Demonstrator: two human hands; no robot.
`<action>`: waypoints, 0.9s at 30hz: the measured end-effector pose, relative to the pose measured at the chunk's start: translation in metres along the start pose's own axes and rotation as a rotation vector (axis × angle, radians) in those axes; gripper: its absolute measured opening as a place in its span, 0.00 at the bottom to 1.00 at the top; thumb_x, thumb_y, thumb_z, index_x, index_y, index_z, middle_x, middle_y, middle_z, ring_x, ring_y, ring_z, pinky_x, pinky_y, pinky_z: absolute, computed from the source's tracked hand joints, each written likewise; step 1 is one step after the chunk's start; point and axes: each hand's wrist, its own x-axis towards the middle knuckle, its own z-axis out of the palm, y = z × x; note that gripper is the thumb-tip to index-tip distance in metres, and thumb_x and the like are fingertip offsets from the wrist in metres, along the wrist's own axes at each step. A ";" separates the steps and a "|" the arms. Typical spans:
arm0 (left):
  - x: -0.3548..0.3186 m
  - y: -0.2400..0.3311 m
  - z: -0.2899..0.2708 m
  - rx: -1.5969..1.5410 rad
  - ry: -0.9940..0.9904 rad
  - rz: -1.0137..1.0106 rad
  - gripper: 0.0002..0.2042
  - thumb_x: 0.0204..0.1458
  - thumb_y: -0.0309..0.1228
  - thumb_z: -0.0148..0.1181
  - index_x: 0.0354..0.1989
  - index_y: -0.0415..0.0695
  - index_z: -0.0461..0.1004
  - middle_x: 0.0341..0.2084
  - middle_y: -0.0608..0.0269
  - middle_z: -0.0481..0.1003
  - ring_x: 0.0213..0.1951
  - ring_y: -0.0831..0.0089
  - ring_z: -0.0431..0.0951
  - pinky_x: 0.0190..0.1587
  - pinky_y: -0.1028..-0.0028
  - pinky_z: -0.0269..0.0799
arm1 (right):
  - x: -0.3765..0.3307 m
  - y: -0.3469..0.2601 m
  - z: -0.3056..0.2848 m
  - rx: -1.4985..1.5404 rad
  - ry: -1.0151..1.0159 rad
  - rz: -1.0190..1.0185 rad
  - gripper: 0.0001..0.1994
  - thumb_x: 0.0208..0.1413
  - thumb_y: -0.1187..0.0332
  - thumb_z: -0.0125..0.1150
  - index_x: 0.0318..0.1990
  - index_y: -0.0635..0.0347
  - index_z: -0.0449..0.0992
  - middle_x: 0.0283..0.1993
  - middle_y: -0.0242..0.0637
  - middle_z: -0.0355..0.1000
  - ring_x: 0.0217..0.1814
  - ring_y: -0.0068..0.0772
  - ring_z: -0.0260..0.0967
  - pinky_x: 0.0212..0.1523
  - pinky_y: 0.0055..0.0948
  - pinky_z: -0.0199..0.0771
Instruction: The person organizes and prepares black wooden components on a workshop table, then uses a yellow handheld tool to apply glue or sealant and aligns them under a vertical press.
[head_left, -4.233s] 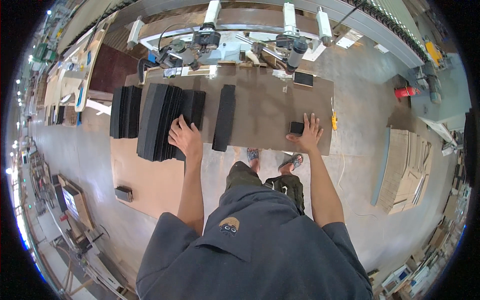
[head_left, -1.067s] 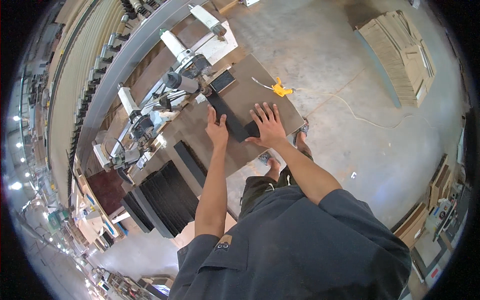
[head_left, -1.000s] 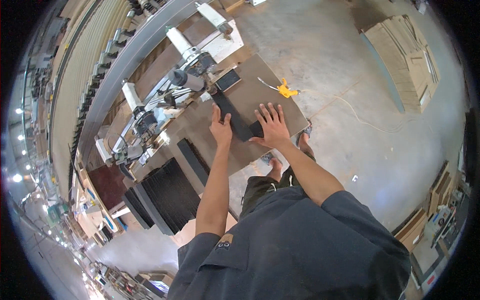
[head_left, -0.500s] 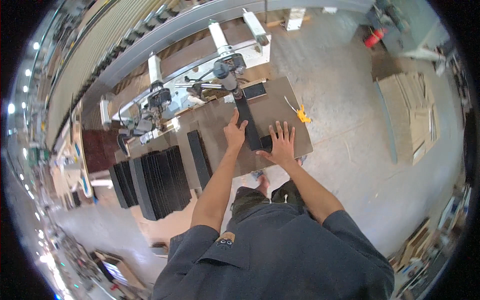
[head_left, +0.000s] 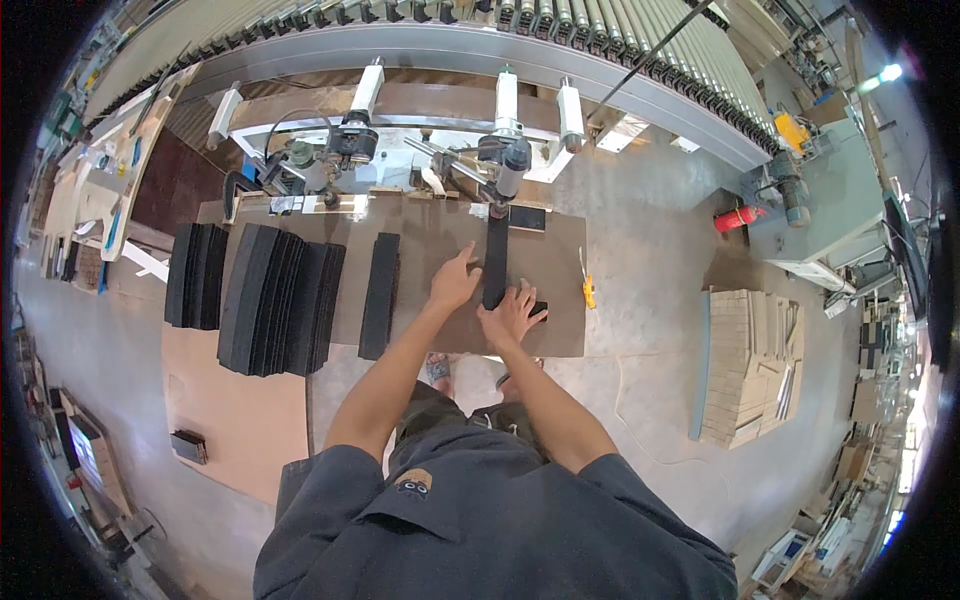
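Strip (head_left: 496, 258) lies far end at the machine head (head_left: 514, 168) — right hand (head_left: 512, 313), fingers part-spread, has shifted in over its near end, leaving the left hand (head_left: 457, 281) loosely open, empty, beside it

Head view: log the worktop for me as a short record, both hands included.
Left hand: beside the black strip's left edge; contact unclear
Right hand: over the strip's near end, partly covering a small black block
Black strip: far end at the grey-bodied machine head
Spare strip: lying apart, left of the left hand
Stacks: black strips, at the worktop's left
Yellow-handled tool: worktop's right edge
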 end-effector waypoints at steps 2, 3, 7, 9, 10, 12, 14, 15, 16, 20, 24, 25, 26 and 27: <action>-0.005 -0.003 -0.011 0.063 -0.027 0.037 0.39 0.60 0.35 0.68 0.80 0.51 0.59 0.63 0.50 0.78 0.63 0.45 0.77 0.67 0.53 0.73 | -0.007 -0.005 -0.002 0.054 0.042 -0.010 0.39 0.44 0.49 0.75 0.63 0.59 0.72 0.77 0.43 0.58 0.83 0.55 0.49 0.76 0.84 0.38; -0.010 0.001 -0.014 0.130 -0.066 0.070 0.41 0.60 0.35 0.70 0.81 0.52 0.57 0.69 0.52 0.74 0.65 0.44 0.75 0.66 0.53 0.73 | -0.012 -0.005 -0.003 0.109 0.075 -0.007 0.39 0.44 0.51 0.76 0.64 0.59 0.71 0.77 0.43 0.58 0.83 0.53 0.51 0.75 0.84 0.40; -0.015 0.019 -0.024 0.317 0.031 0.233 0.47 0.54 0.36 0.76 0.82 0.56 0.55 0.77 0.56 0.63 0.73 0.45 0.66 0.71 0.48 0.68 | -0.019 -0.004 -0.004 0.144 0.117 0.026 0.38 0.43 0.52 0.76 0.62 0.60 0.73 0.74 0.46 0.63 0.79 0.57 0.58 0.76 0.75 0.50; -0.018 0.026 -0.034 0.517 -0.014 0.501 0.52 0.49 0.40 0.80 0.83 0.61 0.54 0.80 0.59 0.56 0.79 0.46 0.55 0.75 0.42 0.58 | -0.028 0.014 -0.013 0.229 0.039 0.054 0.33 0.46 0.56 0.74 0.60 0.59 0.73 0.66 0.48 0.72 0.69 0.58 0.69 0.71 0.59 0.66; -0.018 0.030 -0.040 0.512 -0.016 0.502 0.52 0.49 0.40 0.80 0.83 0.61 0.54 0.80 0.59 0.56 0.79 0.46 0.55 0.75 0.42 0.58 | -0.030 0.024 -0.019 0.224 0.040 0.056 0.33 0.46 0.56 0.74 0.60 0.59 0.73 0.66 0.48 0.72 0.69 0.58 0.69 0.71 0.59 0.66; -0.014 0.036 -0.051 0.661 -0.229 0.588 0.52 0.47 0.41 0.82 0.81 0.62 0.56 0.79 0.60 0.59 0.80 0.50 0.52 0.78 0.41 0.52 | -0.034 0.050 -0.038 0.396 -0.070 -0.086 0.36 0.48 0.57 0.72 0.65 0.59 0.70 0.63 0.50 0.73 0.63 0.59 0.74 0.66 0.53 0.74; -0.013 0.008 -0.044 0.740 -0.229 0.629 0.51 0.47 0.42 0.81 0.81 0.62 0.58 0.76 0.60 0.63 0.79 0.51 0.55 0.77 0.42 0.53 | -0.032 0.061 -0.059 0.341 -0.090 -0.206 0.35 0.49 0.59 0.72 0.66 0.56 0.70 0.62 0.49 0.74 0.61 0.59 0.76 0.62 0.51 0.77; -0.006 -0.002 -0.040 0.819 -0.227 0.686 0.50 0.47 0.43 0.81 0.80 0.62 0.59 0.73 0.60 0.66 0.77 0.52 0.59 0.76 0.42 0.54 | -0.024 0.067 -0.068 0.286 -0.094 -0.322 0.34 0.50 0.61 0.72 0.67 0.54 0.70 0.60 0.48 0.75 0.59 0.59 0.77 0.58 0.48 0.79; -0.003 -0.004 -0.037 0.819 -0.230 0.697 0.50 0.47 0.43 0.81 0.80 0.62 0.59 0.73 0.60 0.66 0.77 0.52 0.59 0.76 0.42 0.54 | -0.016 0.077 -0.072 0.267 -0.065 -0.387 0.34 0.50 0.62 0.71 0.67 0.51 0.69 0.60 0.47 0.76 0.60 0.58 0.77 0.60 0.51 0.78; -0.020 -0.012 -0.025 0.543 -0.200 0.611 0.44 0.47 0.47 0.79 0.75 0.58 0.67 0.57 0.57 0.78 0.64 0.53 0.74 0.67 0.52 0.67 | 0.016 0.095 -0.083 0.301 0.042 -0.277 0.43 0.53 0.60 0.72 0.76 0.57 0.60 0.71 0.54 0.67 0.70 0.61 0.69 0.66 0.51 0.75; -0.064 0.021 -0.040 0.310 -0.053 0.121 0.40 0.52 0.47 0.75 0.74 0.53 0.68 0.53 0.51 0.79 0.57 0.47 0.79 0.55 0.52 0.78 | 0.022 0.085 -0.086 0.358 -0.078 -0.189 0.58 0.50 0.57 0.79 0.83 0.62 0.45 0.83 0.59 0.50 0.86 0.61 0.46 0.85 0.49 0.48; -0.069 0.018 -0.037 0.320 -0.059 0.121 0.40 0.52 0.47 0.75 0.74 0.53 0.68 0.53 0.51 0.79 0.57 0.47 0.79 0.55 0.52 0.78 | 0.019 0.083 -0.076 0.367 -0.080 -0.183 0.58 0.50 0.57 0.79 0.83 0.62 0.45 0.83 0.59 0.50 0.86 0.61 0.46 0.85 0.49 0.48; -0.072 0.014 -0.032 0.295 0.045 0.004 0.40 0.53 0.45 0.74 0.75 0.51 0.67 0.55 0.47 0.78 0.57 0.45 0.79 0.56 0.50 0.77 | 0.016 0.079 -0.064 0.226 -0.116 -0.303 0.60 0.49 0.54 0.80 0.83 0.61 0.46 0.84 0.58 0.49 0.87 0.61 0.44 0.85 0.51 0.45; -0.068 0.013 -0.025 0.268 0.147 -0.104 0.40 0.54 0.43 0.73 0.76 0.50 0.65 0.57 0.43 0.76 0.57 0.42 0.78 0.57 0.49 0.77 | 0.019 0.080 -0.050 0.081 -0.144 -0.418 0.61 0.48 0.51 0.81 0.83 0.61 0.46 0.84 0.56 0.48 0.88 0.60 0.42 0.85 0.54 0.43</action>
